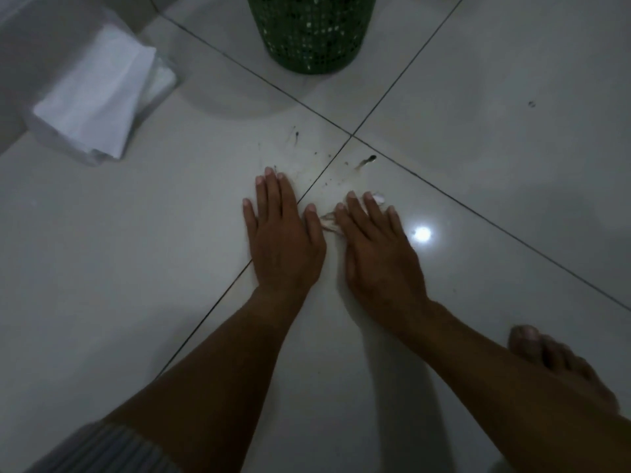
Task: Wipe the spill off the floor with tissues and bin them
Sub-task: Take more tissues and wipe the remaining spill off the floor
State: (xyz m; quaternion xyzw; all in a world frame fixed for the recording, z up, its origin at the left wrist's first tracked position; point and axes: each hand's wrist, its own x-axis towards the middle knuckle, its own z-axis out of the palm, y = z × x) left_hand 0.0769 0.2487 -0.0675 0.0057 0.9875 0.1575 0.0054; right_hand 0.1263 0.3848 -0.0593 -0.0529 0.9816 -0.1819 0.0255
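White floor tiles (136,268) carry dark spill specks (367,162). Left hand (283,233) lies flat, fingers straight. Right hand (379,250) presses a tissue (378,199) flat, just below the specks. Green mesh bin (310,29) stands beyond; tissue pack (99,93) far left.

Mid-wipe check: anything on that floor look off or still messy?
Yes. Dark specks and smears remain on the white floor tiles around the grout crossing, just beyond both hands. The tissue shows only as scraps under the flat right hand.
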